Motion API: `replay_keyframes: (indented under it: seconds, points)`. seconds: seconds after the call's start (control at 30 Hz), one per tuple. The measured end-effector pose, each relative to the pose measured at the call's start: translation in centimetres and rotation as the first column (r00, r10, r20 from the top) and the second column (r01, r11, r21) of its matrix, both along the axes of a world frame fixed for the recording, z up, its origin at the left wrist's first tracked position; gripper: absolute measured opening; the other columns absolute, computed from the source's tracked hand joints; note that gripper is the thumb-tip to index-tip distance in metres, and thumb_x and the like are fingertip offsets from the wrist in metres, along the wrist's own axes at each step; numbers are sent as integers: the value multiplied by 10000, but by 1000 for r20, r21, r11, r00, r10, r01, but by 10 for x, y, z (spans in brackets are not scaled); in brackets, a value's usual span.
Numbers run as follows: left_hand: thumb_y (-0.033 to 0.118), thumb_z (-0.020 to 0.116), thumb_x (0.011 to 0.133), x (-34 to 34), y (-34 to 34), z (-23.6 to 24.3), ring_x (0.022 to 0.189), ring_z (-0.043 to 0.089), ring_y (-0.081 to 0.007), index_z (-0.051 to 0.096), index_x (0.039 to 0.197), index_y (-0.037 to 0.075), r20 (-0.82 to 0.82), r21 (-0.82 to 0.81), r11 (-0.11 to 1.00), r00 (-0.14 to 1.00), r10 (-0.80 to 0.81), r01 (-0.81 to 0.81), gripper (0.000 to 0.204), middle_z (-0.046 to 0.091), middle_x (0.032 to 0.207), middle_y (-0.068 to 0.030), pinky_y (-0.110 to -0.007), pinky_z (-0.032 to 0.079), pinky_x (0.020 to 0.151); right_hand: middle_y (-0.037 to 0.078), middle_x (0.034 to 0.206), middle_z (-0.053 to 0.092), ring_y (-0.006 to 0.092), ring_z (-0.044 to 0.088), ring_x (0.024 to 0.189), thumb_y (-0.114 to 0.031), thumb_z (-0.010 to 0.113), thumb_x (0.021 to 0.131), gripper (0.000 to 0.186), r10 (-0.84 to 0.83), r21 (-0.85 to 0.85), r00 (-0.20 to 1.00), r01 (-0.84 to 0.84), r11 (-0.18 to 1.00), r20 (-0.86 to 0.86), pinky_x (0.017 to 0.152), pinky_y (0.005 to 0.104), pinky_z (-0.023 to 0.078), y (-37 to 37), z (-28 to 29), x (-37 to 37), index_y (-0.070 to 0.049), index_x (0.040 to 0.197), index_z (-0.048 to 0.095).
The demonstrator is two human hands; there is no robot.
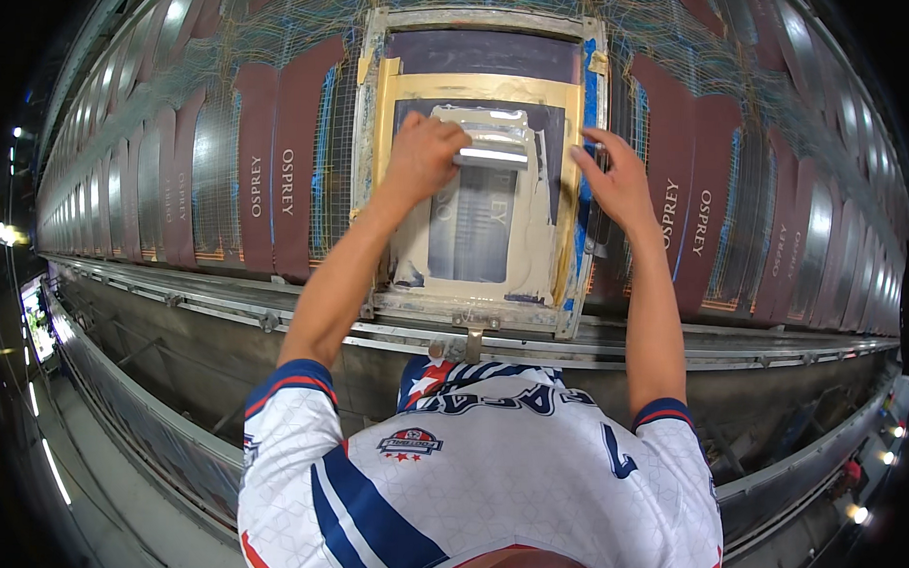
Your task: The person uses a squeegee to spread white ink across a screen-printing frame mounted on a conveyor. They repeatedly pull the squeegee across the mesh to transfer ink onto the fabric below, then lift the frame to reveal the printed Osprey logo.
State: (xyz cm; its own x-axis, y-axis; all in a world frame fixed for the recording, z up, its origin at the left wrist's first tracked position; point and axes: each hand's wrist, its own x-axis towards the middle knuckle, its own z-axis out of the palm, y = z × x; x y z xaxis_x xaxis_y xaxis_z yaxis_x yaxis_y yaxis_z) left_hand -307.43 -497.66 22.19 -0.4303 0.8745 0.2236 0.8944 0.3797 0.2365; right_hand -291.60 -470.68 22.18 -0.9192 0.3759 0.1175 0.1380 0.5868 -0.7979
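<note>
My left hand point(427, 158) is closed on the left end of a metal squeegee point(491, 155), which lies across the upper part of a screen-printing screen. Pale grey paste point(474, 287) rings the screen's see-through middle, where blurred panels show beneath. The screen's metal frame point(484, 20) carries cream tape along its inner sides and blue tape at the right. Beside that right edge, my right hand point(613, 179) is open, thumb and fingers apart at the taped border; whether it touches the frame I cannot tell.
Rows of maroon printed panels point(252, 197) on a long shiny table run left and right under blue and yellow threads. A metal rail point(214, 301) follows the near edge by my body. A walkway and lights lie far left; a small red shape point(846, 478) is at lower right.
</note>
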Motion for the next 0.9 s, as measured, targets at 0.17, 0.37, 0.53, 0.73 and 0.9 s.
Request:
replay_keyframes:
  seconds: [0.17,0.37,0.53,0.73,0.9]
  points:
    - [175,826,665,-54,29,24,772,684,-286,760,862,139,142,-19,999,989,-34,37,211,708,771,-67,-422,477,723,181,971,716,338,687,935,-427,762,823,502,403,-7,909,-405,914,104,810,426,533,-14,29,-77,-28,1120,699]
    - [175,831,675,-66,45,11,716,666,-331,747,856,107,238,-77,997,970,38,-20,210,700,789,-102,-433,511,683,201,853,699,397,666,864,-251,760,808,267,309,290,890,-410,865,336,754,475,515,-40,7,-118,-12,906,690]
    - [31,783,562,48,-33,-3,753,637,-265,690,839,144,287,-21,1000,958,8,-2,313,648,756,-31,-423,403,720,120,777,646,323,629,832,-96,771,661,246,354,339,928,-372,864,117,842,443,462,-110,-6,3,-68,878,658]
    - [102,826,586,101,-66,9,811,649,-231,677,807,134,330,-124,992,944,28,14,269,644,777,-26,-421,390,761,121,800,669,317,659,866,-123,798,686,262,415,278,879,-470,838,235,850,436,484,-139,5,52,-61,881,633]
    - [169,842,638,-10,8,14,755,667,-297,723,821,119,130,-79,997,991,16,-5,224,704,769,-76,-424,436,743,151,787,718,361,705,798,-157,807,720,223,385,259,874,-461,848,296,733,470,559,-66,11,-62,-74,899,702]
